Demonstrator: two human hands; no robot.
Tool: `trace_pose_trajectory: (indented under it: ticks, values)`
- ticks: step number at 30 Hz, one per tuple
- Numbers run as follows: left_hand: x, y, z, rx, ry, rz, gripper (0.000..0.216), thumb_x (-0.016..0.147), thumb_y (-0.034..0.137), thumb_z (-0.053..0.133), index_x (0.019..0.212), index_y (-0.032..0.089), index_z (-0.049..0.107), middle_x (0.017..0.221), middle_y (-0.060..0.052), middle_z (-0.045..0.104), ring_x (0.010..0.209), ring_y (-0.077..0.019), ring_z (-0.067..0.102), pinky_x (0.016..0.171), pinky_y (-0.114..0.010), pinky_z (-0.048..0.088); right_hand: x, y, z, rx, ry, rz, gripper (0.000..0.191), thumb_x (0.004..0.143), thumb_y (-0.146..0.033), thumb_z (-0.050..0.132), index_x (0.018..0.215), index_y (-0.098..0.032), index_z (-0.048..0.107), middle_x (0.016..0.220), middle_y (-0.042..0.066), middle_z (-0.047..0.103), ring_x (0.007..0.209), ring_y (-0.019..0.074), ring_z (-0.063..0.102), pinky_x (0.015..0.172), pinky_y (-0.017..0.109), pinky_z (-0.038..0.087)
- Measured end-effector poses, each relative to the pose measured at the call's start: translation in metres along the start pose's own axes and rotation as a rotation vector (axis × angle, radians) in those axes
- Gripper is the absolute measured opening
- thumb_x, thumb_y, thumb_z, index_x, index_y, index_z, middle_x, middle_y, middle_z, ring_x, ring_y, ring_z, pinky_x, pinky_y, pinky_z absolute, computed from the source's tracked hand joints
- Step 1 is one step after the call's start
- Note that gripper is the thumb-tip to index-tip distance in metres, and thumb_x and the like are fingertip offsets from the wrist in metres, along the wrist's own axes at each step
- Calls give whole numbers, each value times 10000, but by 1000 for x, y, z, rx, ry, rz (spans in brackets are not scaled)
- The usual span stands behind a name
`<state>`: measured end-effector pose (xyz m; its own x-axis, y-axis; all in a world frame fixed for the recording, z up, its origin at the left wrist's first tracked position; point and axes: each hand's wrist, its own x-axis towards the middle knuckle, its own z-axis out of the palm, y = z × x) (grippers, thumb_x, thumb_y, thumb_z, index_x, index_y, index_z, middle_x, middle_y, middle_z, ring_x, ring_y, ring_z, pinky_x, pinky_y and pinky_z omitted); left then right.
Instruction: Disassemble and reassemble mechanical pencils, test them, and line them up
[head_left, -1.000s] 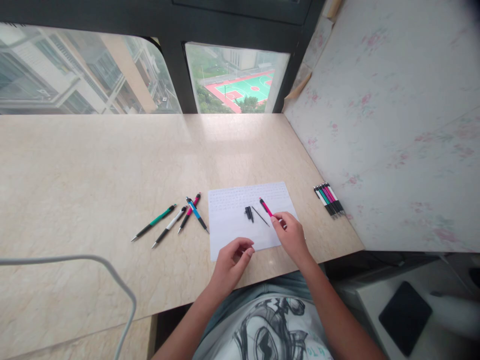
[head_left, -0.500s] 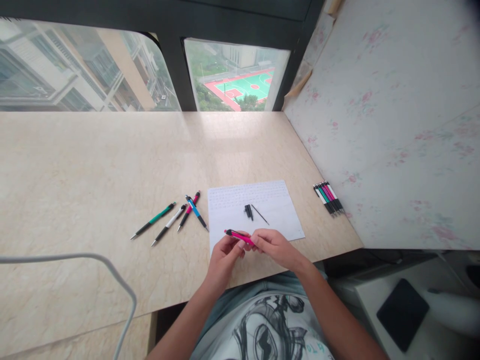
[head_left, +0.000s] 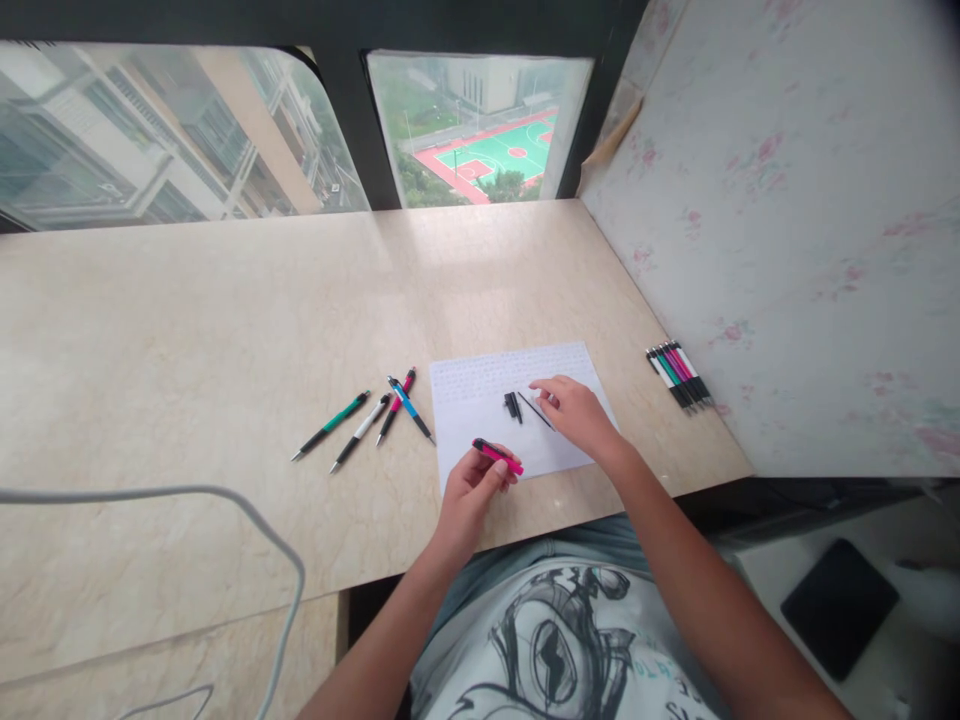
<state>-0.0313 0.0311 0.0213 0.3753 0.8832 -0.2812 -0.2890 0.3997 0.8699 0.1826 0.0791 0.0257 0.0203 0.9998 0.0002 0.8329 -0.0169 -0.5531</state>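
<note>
My left hand (head_left: 474, 488) holds the pink barrel of a pen (head_left: 504, 458), which has a black clip end and no black grip or tip on its right end. Over the paper, my right hand (head_left: 576, 412) is open with its fingers stretched to the left. Just beside those fingers lies a thin black pen refill (head_left: 534, 409). Small black pen parts (head_left: 512, 406) rest to the left of the refill. Beneath all this is a sheet of white paper (head_left: 469, 415) with rows of handwriting in its upper part.
Left of the paper lie a green pen (head_left: 331, 426), a white pen (head_left: 361, 434) and a blue pen (head_left: 409, 408) crossing a pink pen (head_left: 395, 408). Several pens (head_left: 679, 376) are lined up by the right wall. A grey cable (head_left: 247, 515) curves over the desk's left front.
My right hand has left the pink barrel and moved forward and right to the refill. My left hand still holds the barrel. The view has shifted slightly.
</note>
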Motion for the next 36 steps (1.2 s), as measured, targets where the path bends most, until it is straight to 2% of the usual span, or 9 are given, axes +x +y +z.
trace_pose_trajectory:
  ticks: [5, 9, 11, 14, 18, 21, 29, 36]
  values:
    - [-1, -4, 2, -13, -9, -49, 247, 807, 341, 689, 971, 160, 652, 861, -67, 689, 700, -141, 578, 681, -278, 432, -1, -10, 12, -70, 36, 8, 216, 901, -165, 528, 1001, -225, 709, 976, 67, 677, 852, 180, 630, 748, 277, 454]
    - [-2, -3, 5, -59, -8, -69, 269, 809, 331, 691, 1019, 170, 646, 880, -65, 692, 714, -141, 589, 706, -285, 444, -5, -9, 12, -46, 119, 24, 122, 852, -156, 588, 895, -195, 695, 898, 60, 690, 782, 174, 628, 726, 285, 464]
    - [-2, -1, 7, -95, -3, -66, 259, 817, 312, 686, 1032, 176, 638, 878, -58, 690, 725, -136, 592, 706, -277, 446, -10, -9, 9, 53, 171, 44, 68, 832, -176, 615, 849, -189, 680, 833, 40, 694, 718, 163, 623, 701, 286, 475]
    - [-1, 3, 7, -132, 13, -58, 216, 818, 276, 689, 999, 169, 638, 865, -57, 697, 714, -124, 597, 692, -259, 450, -23, -15, 5, 327, 205, 100, 52, 814, -236, 646, 834, -192, 668, 784, 22, 697, 697, 158, 641, 668, 276, 504]
    - [0, 7, 7, -198, 48, -62, 176, 795, 236, 713, 939, 157, 650, 864, -62, 710, 729, -122, 625, 704, -247, 471, -44, -30, 2, 675, 126, 148, 150, 779, -311, 695, 859, -190, 660, 797, 34, 708, 739, 172, 674, 684, 284, 545]
    - [1, 6, 6, -257, 86, -74, 178, 798, 230, 711, 953, 160, 655, 901, -66, 715, 748, -114, 638, 705, -230, 485, -57, -40, 2, 786, 52, 164, 185, 773, -340, 706, 866, -186, 662, 795, 42, 716, 735, 175, 683, 672, 286, 558]
    - [5, 6, 3, -358, 158, -90, 156, 801, 218, 711, 941, 168, 663, 924, -52, 715, 748, -93, 649, 718, -200, 509, -70, -52, 6, 652, 82, 122, 132, 792, -327, 695, 825, -200, 685, 769, 22, 714, 684, 153, 671, 609, 256, 537]
    - [4, 5, 4, -419, 119, -141, 142, 811, 201, 701, 939, 149, 670, 899, -52, 703, 725, -77, 628, 703, -176, 505, -71, -59, 10, 621, 110, 63, 137, 807, -337, 680, 812, -200, 684, 782, 25, 708, 670, 142, 642, 581, 244, 518]
